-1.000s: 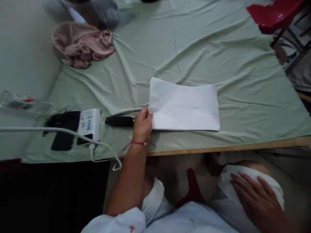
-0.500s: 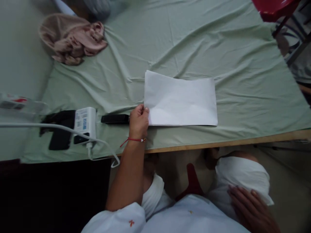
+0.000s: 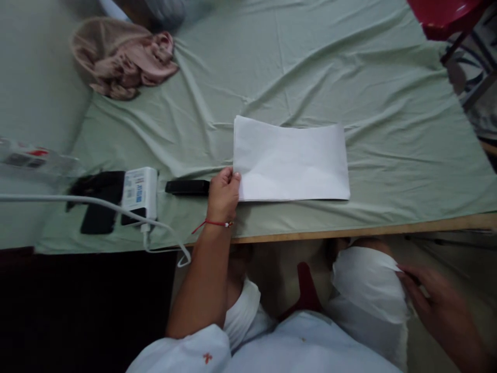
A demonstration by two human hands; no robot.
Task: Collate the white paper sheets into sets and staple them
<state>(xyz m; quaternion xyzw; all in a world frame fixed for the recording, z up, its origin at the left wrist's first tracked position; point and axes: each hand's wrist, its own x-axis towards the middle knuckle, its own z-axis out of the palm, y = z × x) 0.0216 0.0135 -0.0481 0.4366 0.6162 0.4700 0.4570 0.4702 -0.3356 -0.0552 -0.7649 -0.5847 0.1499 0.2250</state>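
Note:
A thin stack of white paper (image 3: pixel 291 160) lies flat on the pale green cloth (image 3: pixel 318 72) near the table's front edge. My left hand (image 3: pixel 223 194), with a red string at the wrist, is closed on the stack's near left corner, pinching it. Just left of that hand lies a small black bar-shaped device (image 3: pixel 187 187). My right hand (image 3: pixel 435 300) is low at the right, below the table edge, beside my white-clad knee (image 3: pixel 368 290); it is blurred and its fingers look loosely spread, holding nothing I can see.
A crumpled pink cloth (image 3: pixel 122 59) lies at the far left. A white power unit (image 3: pixel 139 194) with a white cable (image 3: pixel 77 203) sits beside a black phone (image 3: pixel 101 199) at the left edge. A red chair (image 3: pixel 446 15) stands at the far right. The wooden table edge (image 3: pixel 349 233) runs across.
My right hand has slid off my knee toward the right and is now blurred. My left hand stays pinched on the paper's corner; the view has shifted slightly.

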